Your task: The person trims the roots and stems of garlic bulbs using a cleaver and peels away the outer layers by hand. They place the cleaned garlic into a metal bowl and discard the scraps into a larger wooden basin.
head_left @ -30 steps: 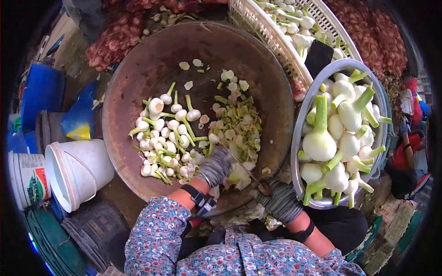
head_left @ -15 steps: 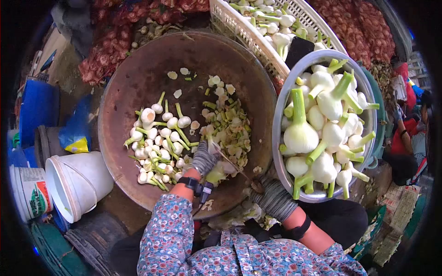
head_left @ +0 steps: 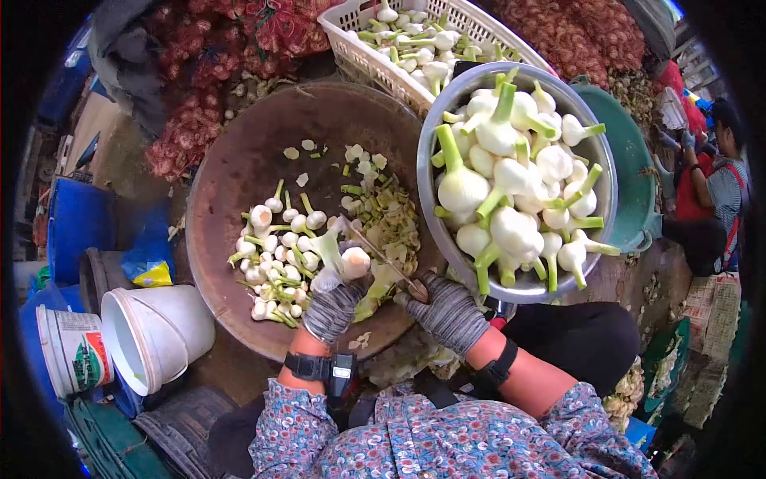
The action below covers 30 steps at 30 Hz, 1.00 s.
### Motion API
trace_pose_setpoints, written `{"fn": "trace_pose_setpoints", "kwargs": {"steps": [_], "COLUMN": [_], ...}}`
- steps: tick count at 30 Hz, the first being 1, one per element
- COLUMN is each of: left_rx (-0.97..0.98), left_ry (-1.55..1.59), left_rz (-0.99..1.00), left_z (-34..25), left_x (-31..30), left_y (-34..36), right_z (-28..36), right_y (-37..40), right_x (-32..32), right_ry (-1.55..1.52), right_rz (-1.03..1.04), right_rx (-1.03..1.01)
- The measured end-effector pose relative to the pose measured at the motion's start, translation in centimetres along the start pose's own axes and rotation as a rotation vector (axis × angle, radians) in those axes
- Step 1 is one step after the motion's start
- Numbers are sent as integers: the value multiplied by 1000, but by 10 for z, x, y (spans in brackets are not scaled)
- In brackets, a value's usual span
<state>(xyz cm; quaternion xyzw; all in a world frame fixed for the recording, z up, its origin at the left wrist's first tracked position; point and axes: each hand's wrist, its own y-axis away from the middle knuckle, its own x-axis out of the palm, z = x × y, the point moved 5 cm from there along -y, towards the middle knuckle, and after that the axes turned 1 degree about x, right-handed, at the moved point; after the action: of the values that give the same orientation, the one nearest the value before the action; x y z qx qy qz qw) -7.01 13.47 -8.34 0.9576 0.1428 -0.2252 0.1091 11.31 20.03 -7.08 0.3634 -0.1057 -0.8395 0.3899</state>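
My left hand [head_left: 335, 307], in a grey striped glove, is closed around a garlic bulb [head_left: 355, 262] over the wide brown basin [head_left: 231, 160]. The bulb's cut end faces up, and pale loose leaf skin hangs beside it. In my gloved right hand [head_left: 448, 313] is a knife [head_left: 381, 255], its handle end in my fingers and its thin blade slanting up and left past the bulb. Peeled garlic bulbs [head_left: 275, 263] with green stems lie heaped in the basin to the left. Trimmed skins and stem bits [head_left: 387, 215] form a pile just beyond the blade.
A metal bowl [head_left: 427, 184] full of large trimmed garlic stands at the right of the basin, with a green tub [head_left: 630, 144] behind. Further back is a white crate [head_left: 359, 60] of garlic. White buckets [head_left: 163, 335] stand left; another person [head_left: 718, 184] sits far right.
The view has shifted, and the metal bowl appears further left. My left hand has turned so the bulb's cut end shows. My right hand and knife are now more clearly visible.
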Motion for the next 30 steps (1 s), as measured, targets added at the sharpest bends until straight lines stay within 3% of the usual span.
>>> {"fn": "trace_pose_setpoints", "kwargs": {"steps": [2, 3, 4, 6, 9, 11, 13, 16, 17, 20, 21, 22, 27, 30], "left_rx": [11, 250, 65, 212, 165, 284, 238, 85, 141, 730, 411, 155, 441, 406], "left_ry": [-1, -257, -285, -626, -520, -371, -156, -72, -90, -1009, -521, 12, -572, -568], "left_rz": [-42, -108, -6, -118, -133, -138, -80, -74, -100, -15, 15, -90, -117, -89], "left_z": [10, -9, -8, -26, -22, -28, -33, -50, -59, -46, -53, -58, -53, -67], "left_x": [5, 0, -4, -13, -22, -30, -35, -39, -40, -26, -30, -34, -25, -19], "left_y": [19, 21, 19, 35, 45, 52, 60, 72, 77, 98, 91, 89, 106, 114], "right_z": [2, 3, 5, 12, 22, 25, 33, 53, 56, 61, 61, 60, 52, 45], "right_y": [7, 9, 13, 17, 27, 33, 41, 58, 61, 70, 73, 75, 82, 82], "right_x": [5, 5, 6, 4, -2, -2, -5, -20, -21, -17, -15, -11, 0, 4], "right_ry": [-49, -21, -50, -105, -177, -236, -251, -174, -138, 58, 127, 195, 304, 366], "right_rz": [-20, -38, -52, -80, -122, -120, -131, -170, -182, -167, -158, -149, -122, -71], "right_rx": [-46, -78, -92, -126, -147, -145, -199, -348, -418, -548, -592, -634, -669, -636]}}
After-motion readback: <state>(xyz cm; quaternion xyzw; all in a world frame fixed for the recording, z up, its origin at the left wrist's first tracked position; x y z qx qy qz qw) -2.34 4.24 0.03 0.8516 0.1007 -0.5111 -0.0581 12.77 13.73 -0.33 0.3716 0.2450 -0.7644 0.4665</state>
